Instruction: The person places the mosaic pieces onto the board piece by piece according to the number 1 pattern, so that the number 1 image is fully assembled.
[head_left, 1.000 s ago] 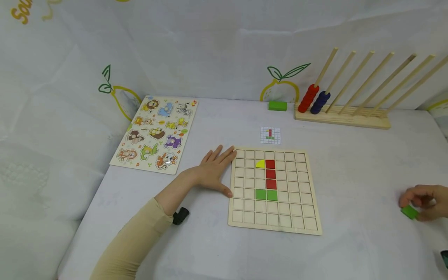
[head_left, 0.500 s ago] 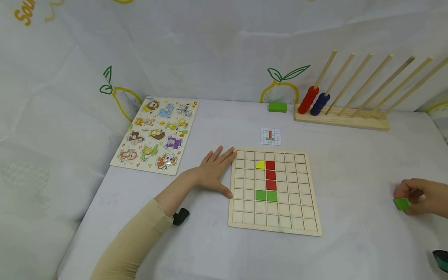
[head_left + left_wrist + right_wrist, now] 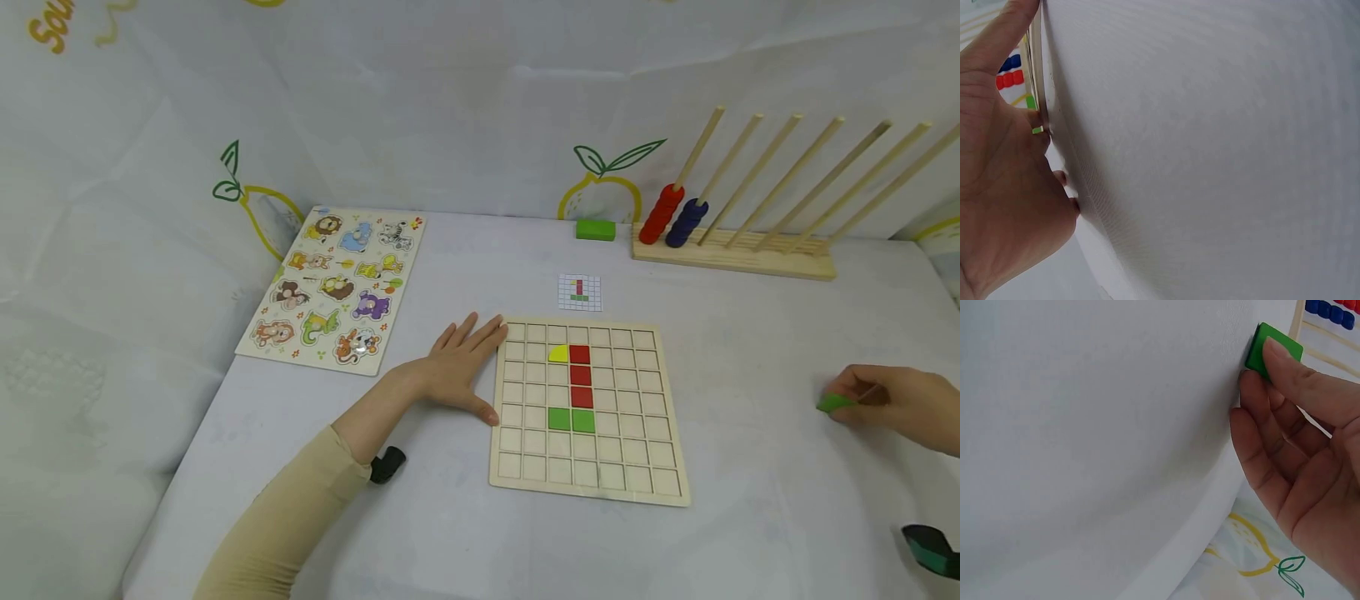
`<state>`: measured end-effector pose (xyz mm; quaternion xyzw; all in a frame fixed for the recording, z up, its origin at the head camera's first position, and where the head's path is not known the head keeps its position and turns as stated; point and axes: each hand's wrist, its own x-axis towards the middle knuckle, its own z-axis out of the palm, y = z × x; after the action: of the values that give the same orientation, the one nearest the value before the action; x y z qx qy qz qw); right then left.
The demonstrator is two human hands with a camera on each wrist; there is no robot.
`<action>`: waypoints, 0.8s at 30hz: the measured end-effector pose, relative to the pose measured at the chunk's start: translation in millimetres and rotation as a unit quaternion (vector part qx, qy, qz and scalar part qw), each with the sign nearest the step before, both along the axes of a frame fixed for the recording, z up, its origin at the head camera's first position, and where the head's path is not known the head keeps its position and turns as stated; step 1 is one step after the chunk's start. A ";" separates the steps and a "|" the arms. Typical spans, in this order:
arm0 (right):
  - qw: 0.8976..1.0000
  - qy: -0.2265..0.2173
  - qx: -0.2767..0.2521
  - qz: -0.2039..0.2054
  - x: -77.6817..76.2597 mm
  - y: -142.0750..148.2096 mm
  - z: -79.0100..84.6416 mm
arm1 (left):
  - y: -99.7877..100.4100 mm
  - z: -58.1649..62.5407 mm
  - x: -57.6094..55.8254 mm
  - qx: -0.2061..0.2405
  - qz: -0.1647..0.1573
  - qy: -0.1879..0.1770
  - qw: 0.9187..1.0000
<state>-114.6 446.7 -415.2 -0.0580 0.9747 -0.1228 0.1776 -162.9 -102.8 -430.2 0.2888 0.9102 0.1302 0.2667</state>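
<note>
My left hand (image 3: 459, 372) lies with spread, straight fingers on the table, its fingertips and thumb at the left edge of a wooden grid board (image 3: 633, 450). On the board sit a yellow quarter-round tile (image 3: 558, 354), a column of red square tiles (image 3: 581, 376) and two green square tiles (image 3: 572, 419). Over at the far right, my right hand (image 3: 892, 402) pinches a green square tile (image 3: 834, 403) between thumb and fingers. In the right wrist view that green tile (image 3: 1285, 347) shows its flat face under the thumb. A small printed pattern card (image 3: 580, 292) lies behind the board.
An animal puzzle board (image 3: 330, 290) lies at the left. At the back stand a green block (image 3: 596, 230) and a peg abacus (image 3: 735, 254) with red and dark blue beads. Black objects, probably wrist-camera parts, show beside the left forearm and at the lower right edge.
My right hand has moved left and farther from me, carrying the green tile, which now looks more edge-on. The left hand and the tiles on the board have stayed put.
</note>
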 end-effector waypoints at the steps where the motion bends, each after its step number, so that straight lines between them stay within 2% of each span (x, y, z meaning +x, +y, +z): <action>1: 1.000 0.013 -0.004 0.004 0.0 -2.2 0.0 | 0.1 -0.2 -0.3 -0.001 0.000 -0.001 1.000; 5: 0.997 0.071 -0.019 0.025 -0.7 -15.1 0.2 | 0.2 -2.5 -1.5 0.002 0.001 -0.002 1.000; 8: 0.994 0.091 -0.039 0.034 -2.7 -29.8 2.9 | 0.2 -2.5 -1.4 0.000 0.001 -0.002 1.000; 17: 0.993 0.070 -0.080 0.049 -10.0 -79.6 12.6 | -0.5 -0.3 0.2 0.008 -0.001 -0.001 1.000; 24: 0.987 0.073 -0.122 0.077 -12.3 -114.8 19.8 | -0.7 -0.7 0.1 0.011 0.002 -0.004 1.000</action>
<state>-126.9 331.9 -395.4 -0.1627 0.9554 -0.2221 0.1069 -162.8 -103.5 -430.9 0.2897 0.9082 0.1419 0.2666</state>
